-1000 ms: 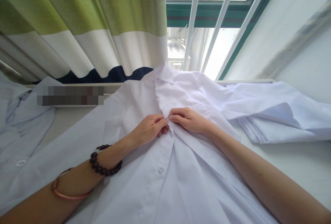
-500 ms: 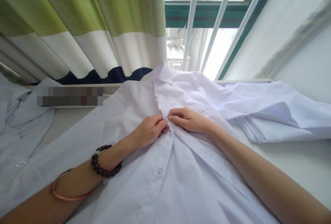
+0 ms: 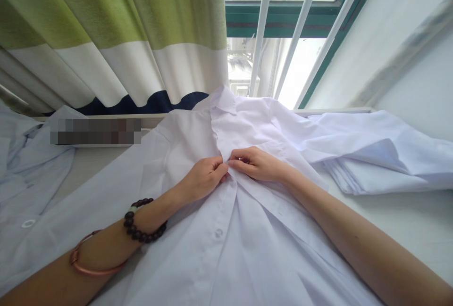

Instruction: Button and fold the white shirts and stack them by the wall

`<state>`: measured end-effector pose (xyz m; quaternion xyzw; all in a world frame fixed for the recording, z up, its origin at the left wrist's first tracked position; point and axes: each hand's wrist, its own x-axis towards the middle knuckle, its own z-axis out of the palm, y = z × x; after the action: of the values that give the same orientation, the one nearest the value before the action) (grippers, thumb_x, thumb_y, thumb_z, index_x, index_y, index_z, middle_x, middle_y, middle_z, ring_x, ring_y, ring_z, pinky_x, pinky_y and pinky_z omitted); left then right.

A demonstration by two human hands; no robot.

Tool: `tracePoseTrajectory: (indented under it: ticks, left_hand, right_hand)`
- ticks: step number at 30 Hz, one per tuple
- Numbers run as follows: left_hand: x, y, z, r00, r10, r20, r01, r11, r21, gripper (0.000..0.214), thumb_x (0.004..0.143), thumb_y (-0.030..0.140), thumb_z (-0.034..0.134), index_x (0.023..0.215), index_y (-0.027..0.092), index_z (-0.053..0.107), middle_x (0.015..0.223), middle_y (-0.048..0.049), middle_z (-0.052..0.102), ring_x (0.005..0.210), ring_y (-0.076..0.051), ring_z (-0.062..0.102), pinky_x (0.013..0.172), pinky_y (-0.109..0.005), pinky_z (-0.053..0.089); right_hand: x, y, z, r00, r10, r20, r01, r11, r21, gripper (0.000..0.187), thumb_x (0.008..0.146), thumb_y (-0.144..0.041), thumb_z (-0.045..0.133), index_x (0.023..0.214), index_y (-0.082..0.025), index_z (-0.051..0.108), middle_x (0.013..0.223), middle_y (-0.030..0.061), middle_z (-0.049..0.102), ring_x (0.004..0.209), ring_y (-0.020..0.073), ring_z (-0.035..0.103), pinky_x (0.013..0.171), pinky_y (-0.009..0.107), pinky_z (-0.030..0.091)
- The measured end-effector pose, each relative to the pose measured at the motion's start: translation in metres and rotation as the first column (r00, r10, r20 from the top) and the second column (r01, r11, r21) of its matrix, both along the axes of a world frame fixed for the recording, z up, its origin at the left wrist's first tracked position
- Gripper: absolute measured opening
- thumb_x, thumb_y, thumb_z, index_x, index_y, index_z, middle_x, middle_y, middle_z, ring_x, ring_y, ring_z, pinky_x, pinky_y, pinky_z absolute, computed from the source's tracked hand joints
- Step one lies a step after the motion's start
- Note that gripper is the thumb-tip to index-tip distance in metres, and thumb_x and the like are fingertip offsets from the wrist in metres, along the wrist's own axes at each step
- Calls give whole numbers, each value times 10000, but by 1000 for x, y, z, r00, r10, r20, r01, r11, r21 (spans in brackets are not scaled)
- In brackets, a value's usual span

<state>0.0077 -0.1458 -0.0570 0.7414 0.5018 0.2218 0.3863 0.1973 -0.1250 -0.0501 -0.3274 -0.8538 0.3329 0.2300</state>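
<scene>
A white button-up shirt (image 3: 184,141) lies spread face up on the table, its collar toward the window. My left hand (image 3: 203,178) pinches the left edge of the shirt's front opening at chest height. My right hand (image 3: 256,162) pinches the right edge just beside it, fingertips nearly touching the left ones. Both hands are closed on the fabric around a button spot. A white button (image 3: 219,233) shows lower on the placket. My left wrist wears a dark bead bracelet (image 3: 141,230) and a copper bangle (image 3: 90,266).
A stack of folded white shirts (image 3: 382,164) sits at the right. A pale blue shirt (image 3: 24,174) lies at the left. Behind are a green, white and navy curtain (image 3: 116,37) and a barred window (image 3: 283,37). Bare white tabletop (image 3: 406,230) shows at the lower right.
The fingertips of both hands have shifted slightly closer together on the shirt's front edges. Otherwise nothing has moved.
</scene>
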Motion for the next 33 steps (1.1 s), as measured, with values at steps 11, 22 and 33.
tracePoseTrajectory:
  ticks: [11, 22, 33]
  left_hand:
    - [0, 0, -1, 991, 42, 131, -20, 986, -164, 271, 841, 349, 439, 637, 178, 493, 562, 30, 502, 480, -100, 429, 456, -213, 338]
    - [0, -1, -2, 990, 47, 130, -24, 986, -167, 291, 847, 404, 459, 667, 179, 497, 568, 34, 485, 489, -100, 419, 444, -206, 329]
    - [-1, 0, -5, 997, 3, 72, 0, 999, -35, 328, 882, 411, 419, 653, 184, 480, 567, 29, 485, 517, -116, 438, 473, -218, 335]
  right_hand:
    - [2, 0, 2, 1000, 9, -10, -9, 1000, -30, 218, 913, -287, 442, 772, -180, 569, 660, -33, 533, 603, 103, 462, 611, 238, 345]
    - [5, 1, 2, 999, 46, 2, -46, 999, 13, 215, 924, -301, 430, 794, -189, 559, 674, -24, 542, 608, 112, 465, 608, 240, 352]
    - [6, 1, 4, 998, 67, -5, -67, 997, -30, 223, 934, -324, 441, 802, -187, 559, 669, -33, 532, 601, 103, 458, 610, 236, 350]
